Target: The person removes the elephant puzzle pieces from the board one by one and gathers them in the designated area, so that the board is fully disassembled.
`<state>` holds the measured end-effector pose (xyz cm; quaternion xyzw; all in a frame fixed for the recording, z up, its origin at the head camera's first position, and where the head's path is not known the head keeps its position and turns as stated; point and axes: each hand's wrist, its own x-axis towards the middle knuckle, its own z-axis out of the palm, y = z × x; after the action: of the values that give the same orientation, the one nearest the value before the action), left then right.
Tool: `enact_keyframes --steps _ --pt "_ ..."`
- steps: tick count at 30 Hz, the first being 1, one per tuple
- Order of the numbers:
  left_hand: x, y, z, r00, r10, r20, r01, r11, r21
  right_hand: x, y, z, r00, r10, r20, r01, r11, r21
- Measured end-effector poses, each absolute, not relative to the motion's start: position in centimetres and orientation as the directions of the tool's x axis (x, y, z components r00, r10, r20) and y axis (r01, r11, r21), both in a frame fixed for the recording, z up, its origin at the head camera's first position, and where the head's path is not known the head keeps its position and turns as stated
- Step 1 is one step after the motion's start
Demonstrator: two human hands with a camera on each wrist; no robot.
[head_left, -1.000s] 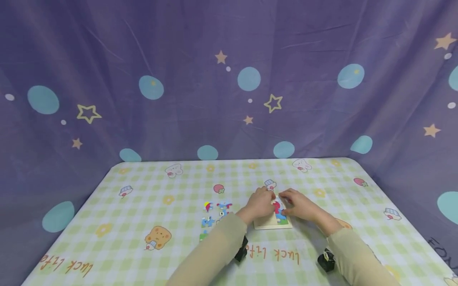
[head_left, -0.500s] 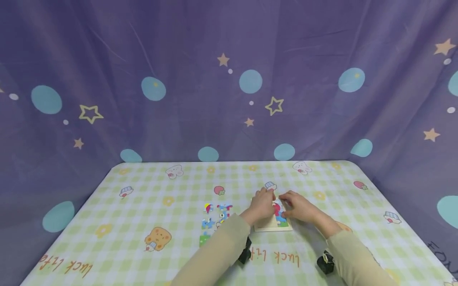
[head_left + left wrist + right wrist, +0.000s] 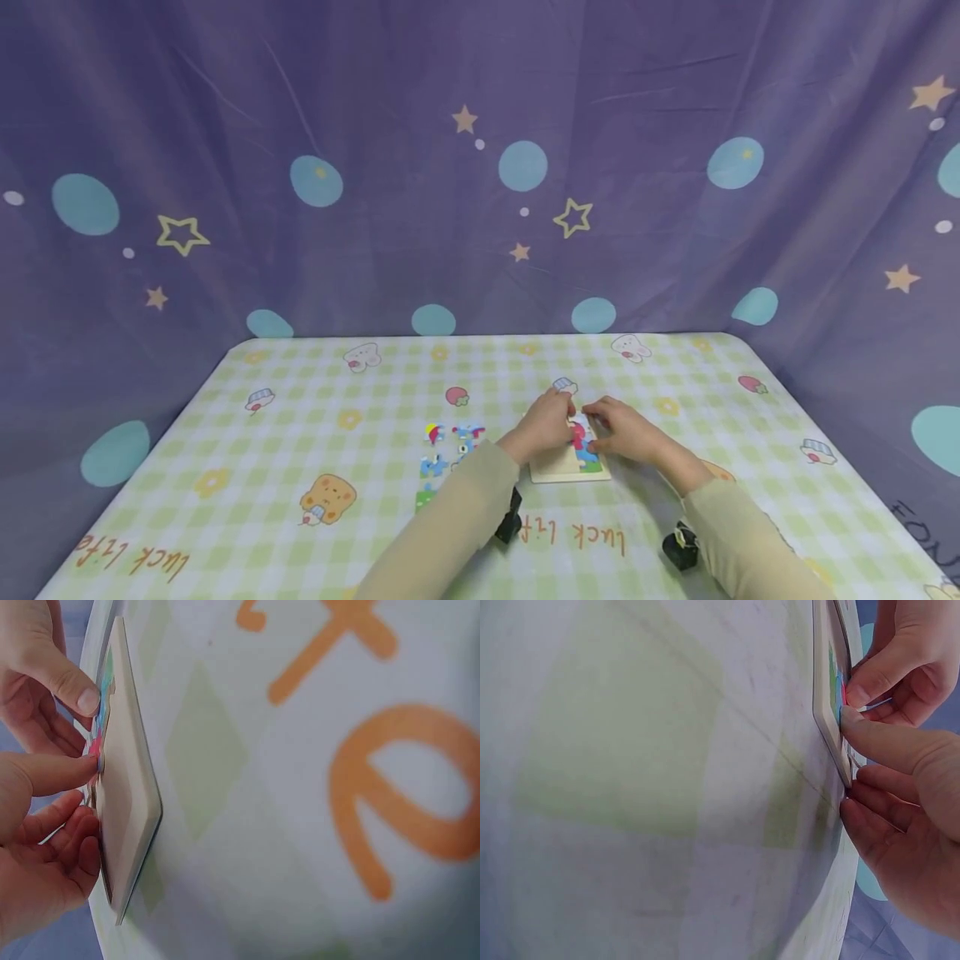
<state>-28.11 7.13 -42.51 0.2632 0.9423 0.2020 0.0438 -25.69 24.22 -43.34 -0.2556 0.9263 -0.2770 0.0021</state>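
Note:
A shallow wooden puzzle board [image 3: 555,469] lies on the table in front of me, with several joined red, blue and green jigsaw pieces [image 3: 587,458] along its right side. My left hand [image 3: 546,425] is over the board's upper left. Its thumb and curled fingers pinch a jigsaw piece [image 3: 94,747] with red on it, mostly hidden by the hands. At the right edge, my right hand [image 3: 630,429] holds the board, the thumb [image 3: 853,720] on the blue part and the fingers curled by the rim. Both hands' fingertips are close together in the wrist views.
Left of the board lie several loose jigsaw pieces [image 3: 433,467], blue, green, red and yellow, partly covered by the left sleeve [image 3: 450,521]. A checked cloth [image 3: 300,433] covers the table. Behind it hangs a purple curtain [image 3: 405,208].
The hands stay at the board throughout, with only small shifts of the left hand's fingers. More of the red part shows between the hands now. The loose pieces have not moved.

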Motion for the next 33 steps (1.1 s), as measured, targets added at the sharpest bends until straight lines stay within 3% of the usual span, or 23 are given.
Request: enact_keyframes --steps 5,15,33 --pt "-28.1 7.2 -42.3 -0.854 0.52 -0.001 0.474 0.779 0.412 -25.4 23.7 -42.9 -0.903 -0.425 0.067 -0.399 0.77 -0.497" --pt "-27.6 7.0 -41.9 -0.868 0.496 0.021 0.457 0.783 0.423 -25.3 23.6 -42.8 -0.903 -0.424 0.071 -0.402 0.772 -0.493" --pt "-27.9 6.0 -41.2 -0.894 0.436 0.101 0.415 0.724 0.551 -25.1 23.6 -42.4 -0.898 -0.436 0.063 -0.41 0.774 -0.483"
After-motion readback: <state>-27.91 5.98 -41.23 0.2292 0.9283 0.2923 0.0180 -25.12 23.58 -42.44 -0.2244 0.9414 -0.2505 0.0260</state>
